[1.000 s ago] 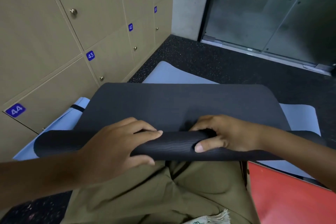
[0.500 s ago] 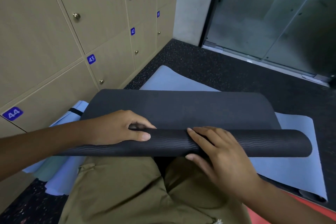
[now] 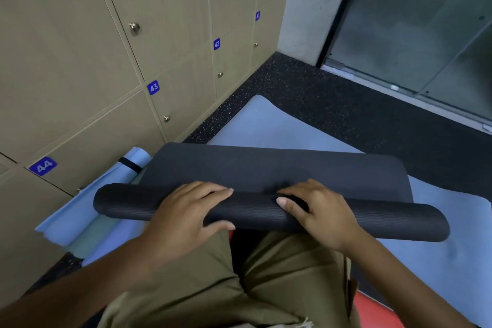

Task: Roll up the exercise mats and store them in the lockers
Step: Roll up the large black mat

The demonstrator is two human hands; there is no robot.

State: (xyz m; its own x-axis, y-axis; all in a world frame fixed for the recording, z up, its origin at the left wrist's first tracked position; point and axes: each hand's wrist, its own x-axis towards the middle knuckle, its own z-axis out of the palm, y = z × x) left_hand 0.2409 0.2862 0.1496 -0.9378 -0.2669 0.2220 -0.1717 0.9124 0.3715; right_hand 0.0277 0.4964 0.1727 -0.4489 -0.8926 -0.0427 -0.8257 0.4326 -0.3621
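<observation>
A black exercise mat (image 3: 266, 168) lies half rolled in front of my knees, its rolled part (image 3: 386, 221) stretching left to right. My left hand (image 3: 186, 216) grips the roll left of centre, fingers over the top and thumb underneath. My right hand (image 3: 319, 213) grips it right of centre, thumb on the near side. A light blue mat (image 3: 266, 125) lies flat beneath the black one. Beige lockers (image 3: 106, 61) numbered 41 to 44 line the left wall, all doors closed.
A rolled light blue mat with a black strap (image 3: 117, 176) lies along the locker base. A red mat (image 3: 378, 311) shows at the bottom right under my legs. Dark speckled floor (image 3: 332, 104) runs to glass doors (image 3: 426, 21) at the back right.
The roll has moved further along the mat, leaving less flat black mat showing. My right hand has shifted from lying on top of the roll to gripping it.
</observation>
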